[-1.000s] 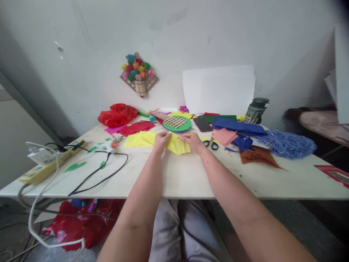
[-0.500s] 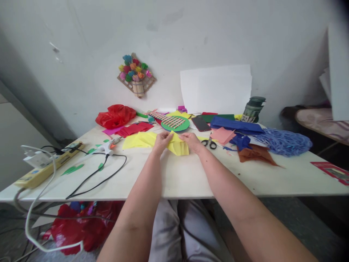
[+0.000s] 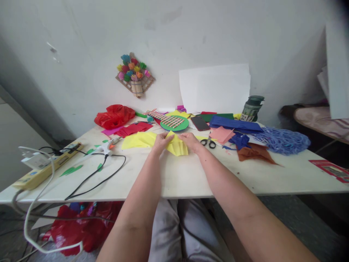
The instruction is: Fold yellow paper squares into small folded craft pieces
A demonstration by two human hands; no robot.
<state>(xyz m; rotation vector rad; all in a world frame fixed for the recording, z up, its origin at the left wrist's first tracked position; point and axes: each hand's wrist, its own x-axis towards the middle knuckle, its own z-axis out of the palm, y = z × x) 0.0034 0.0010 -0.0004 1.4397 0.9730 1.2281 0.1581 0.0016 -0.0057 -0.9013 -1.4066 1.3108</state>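
Note:
Both hands pinch a yellow crepe paper piece (image 3: pixel 177 146) just above the white table. My left hand (image 3: pixel 162 141) is closed on its left side, fingertips near the upper edge. On the right side, my right hand (image 3: pixel 190 141) is closed on it too. More yellow paper (image 3: pixel 139 140) lies flat to the left of my left hand. Just beyond the hands rests a green round craft (image 3: pixel 174 123) with a lattice of thin sticks across it. Black-handled scissors (image 3: pixel 208 143) lie right of my right hand.
To the left are a glue gun (image 3: pixel 105 147) with a looping cord and a power strip (image 3: pixel 46 169). Red paper (image 3: pixel 135 129) and a red plastic bag (image 3: pixel 115 116) lie behind. A phone (image 3: pixel 200 123), blue paper (image 3: pixel 236 124), blue string (image 3: pixel 286 141) and a bottle (image 3: pixel 252 109) are rightward.
The view has shifted slightly. Both hands keep their pinch on the yellow crepe paper, in nearly the same place.

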